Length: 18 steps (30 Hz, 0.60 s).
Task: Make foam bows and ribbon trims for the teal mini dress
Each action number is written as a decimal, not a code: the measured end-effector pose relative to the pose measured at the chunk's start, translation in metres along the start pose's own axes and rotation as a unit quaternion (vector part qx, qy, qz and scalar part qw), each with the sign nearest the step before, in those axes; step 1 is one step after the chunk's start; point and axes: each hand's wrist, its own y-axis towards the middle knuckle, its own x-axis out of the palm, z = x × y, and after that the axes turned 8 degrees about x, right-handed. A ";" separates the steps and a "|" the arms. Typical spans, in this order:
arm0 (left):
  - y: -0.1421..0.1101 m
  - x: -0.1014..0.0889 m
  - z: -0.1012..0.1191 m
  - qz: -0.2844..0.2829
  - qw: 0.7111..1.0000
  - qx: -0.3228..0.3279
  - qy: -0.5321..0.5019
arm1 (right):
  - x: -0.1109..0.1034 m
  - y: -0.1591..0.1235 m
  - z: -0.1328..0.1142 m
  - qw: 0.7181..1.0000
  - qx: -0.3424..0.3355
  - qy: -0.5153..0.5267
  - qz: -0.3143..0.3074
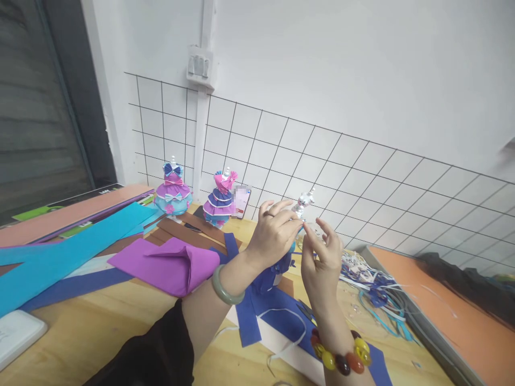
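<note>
My left hand (277, 231) and my right hand (323, 252) meet in front of a small white mannequin (304, 201). The left fingers and thumb are pinched together, and the right index finger and thumb come close to them at the same spot. What lies between the fingertips is too small to make out. Below and behind my hands, a dark blue skirt piece (266, 280) is partly hidden by the left wrist. Dark blue sheet strips (277, 316) and a thin white strip (300, 324) lie under my forearms, beside partly hidden scissors (306, 311).
Two mannequins in layered dresses, one purple and turquoise (173, 194), one pink and blue (219, 201), stand near a phone (242, 201). A purple sheet (169, 265) and turquoise strips (80, 252) lie left. Tangled scraps (374, 284) lie right, beside an orange-lined tray (438, 316).
</note>
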 end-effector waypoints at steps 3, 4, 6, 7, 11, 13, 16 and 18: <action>0.001 0.000 0.000 0.014 1.000 -0.011 -0.018 | -0.001 0.000 -0.001 0.999 -0.018 -0.029 0.009; 0.001 0.000 0.000 0.018 0.999 -0.014 -0.023 | -0.001 0.000 -0.002 0.999 -0.020 -0.033 0.010; 0.002 0.000 0.001 0.026 0.999 -0.019 -0.030 | -0.003 0.001 -0.004 0.999 -0.022 -0.033 0.010; 0.002 0.000 0.001 0.028 0.999 -0.021 -0.033 | -0.003 0.001 -0.005 0.999 -0.020 -0.028 0.008; 0.003 -0.001 0.001 0.030 0.998 -0.026 -0.047 | -0.008 0.002 -0.010 0.999 0.021 0.041 -0.018; 0.003 -0.001 0.001 0.030 0.997 -0.033 -0.059 | -0.010 0.003 -0.013 0.994 0.059 0.086 -0.033; 0.003 0.000 0.001 0.031 0.995 -0.045 -0.079 | -0.013 0.003 -0.017 0.986 0.101 0.127 -0.043; 0.003 0.000 0.001 0.035 0.994 -0.052 -0.090 | -0.014 0.004 -0.017 0.982 0.121 0.141 -0.038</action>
